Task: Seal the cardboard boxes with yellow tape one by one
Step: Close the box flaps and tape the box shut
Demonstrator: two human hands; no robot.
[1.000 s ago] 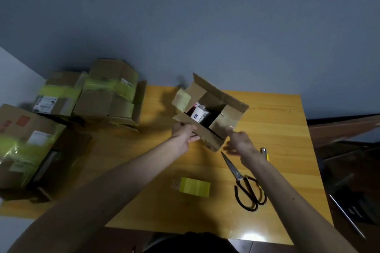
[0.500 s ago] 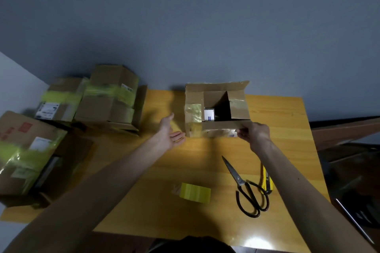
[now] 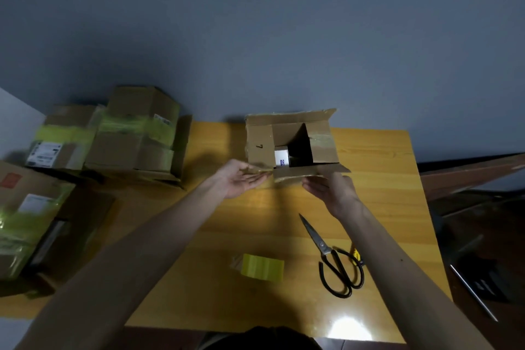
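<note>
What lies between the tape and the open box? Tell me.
Head view: only bare table between the tape and the box. The left hand and right hand sit either side of that stretch, at the box's near flap.
</note>
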